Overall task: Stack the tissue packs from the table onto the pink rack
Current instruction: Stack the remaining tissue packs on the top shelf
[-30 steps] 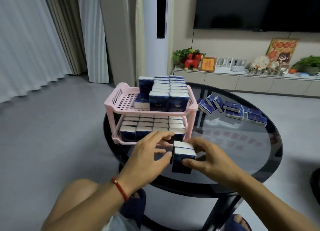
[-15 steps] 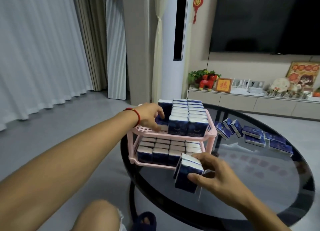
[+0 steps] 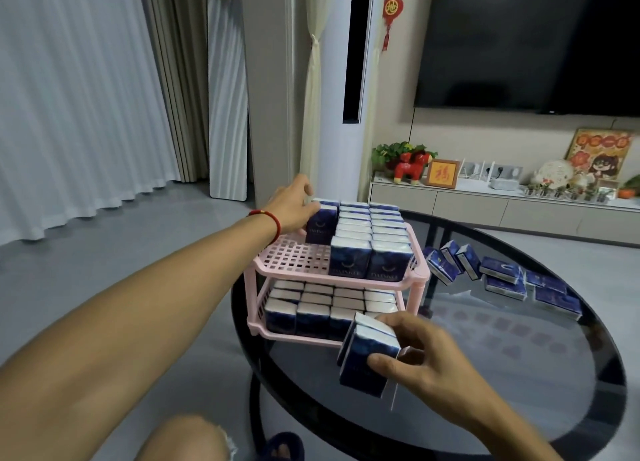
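The two-tier pink rack [image 3: 287,263] stands on the left of the round black glass table [image 3: 519,374]. Its lower tier is filled with blue-and-white tissue packs; the upper tier holds rows of upright packs on its right and back. My left hand [image 3: 294,208] reaches to the back left of the upper tier and grips an upright pack [image 3: 320,228] there. My right hand [image 3: 412,353] holds two packs [image 3: 367,356] together, tilted, just above the table in front of the rack. Several loose packs [image 3: 502,277] lie on the table's far right.
The front left of the rack's upper tier shows bare pink grid. A white air conditioner column stands behind the rack. A low cabinet with ornaments and a dark television run along the back wall. My knee and a dark slipper show below the table edge.
My left hand left the packs held in front of the rack and reached to the upper tier's back left, where it now grips an upright pack. My right hand keeps the two packs.
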